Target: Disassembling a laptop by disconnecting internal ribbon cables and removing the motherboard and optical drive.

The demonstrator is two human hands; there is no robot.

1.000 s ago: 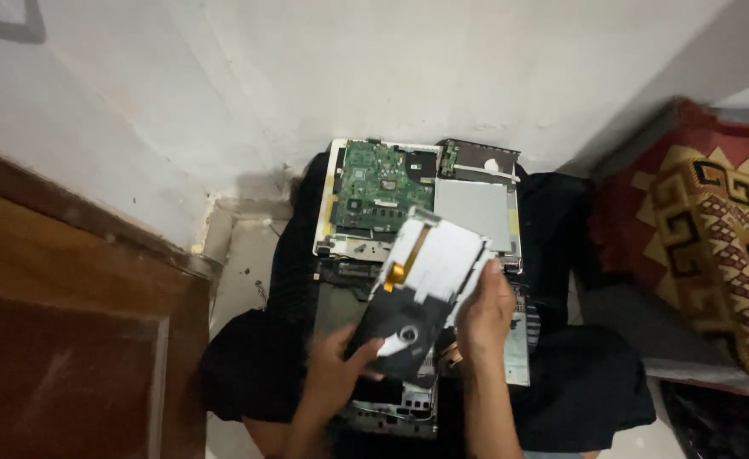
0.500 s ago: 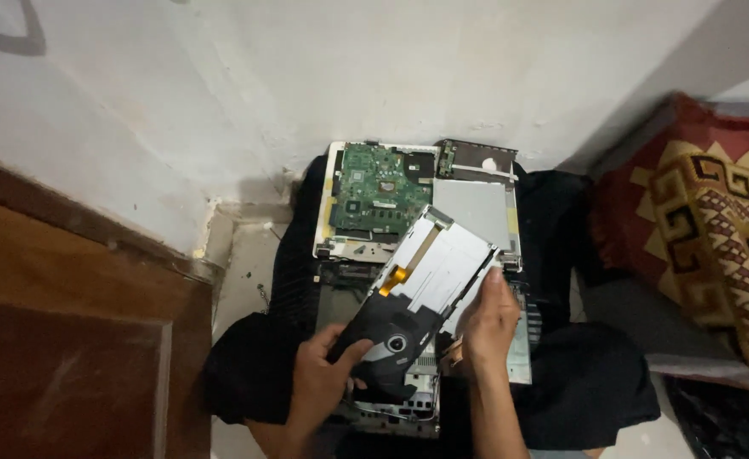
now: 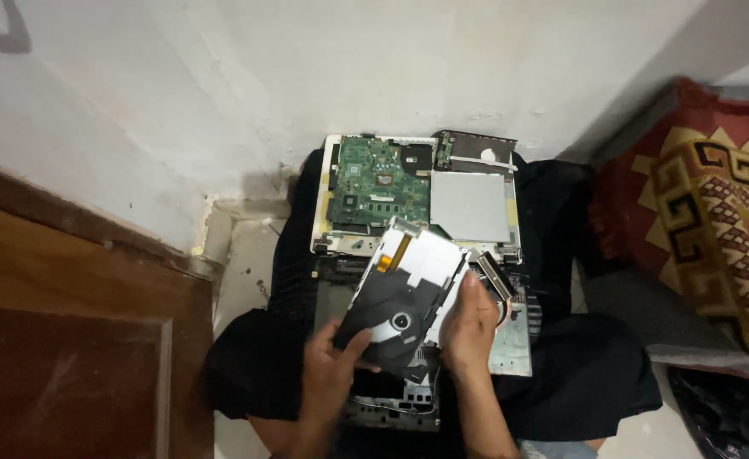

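Both my hands hold an optical disc drive [image 3: 408,293] above a dismantled laptop on my lap. The drive has a black tray half with a round spindle and a white metal half with an orange ribbon strip. My left hand [image 3: 332,365] grips its lower left corner, thumb on the black tray. My right hand [image 3: 470,327] clasps its right edge. Beyond the drive lies the opened laptop base [image 3: 328,200], showing a green circuit board [image 3: 379,183] on the left and a grey metal plate [image 3: 470,206] on the right.
A white wall [image 3: 349,68] rises straight ahead. A brown wooden door [image 3: 60,340] fills the left side. A red and yellow patterned cushion [image 3: 706,212] lies at right. More laptop parts [image 3: 510,344] rest on my black-clothed legs under the drive.
The drive has tilted and dropped slightly toward me. My left thumb has moved up onto the black tray, and my right hand has slid along the drive's right edge.
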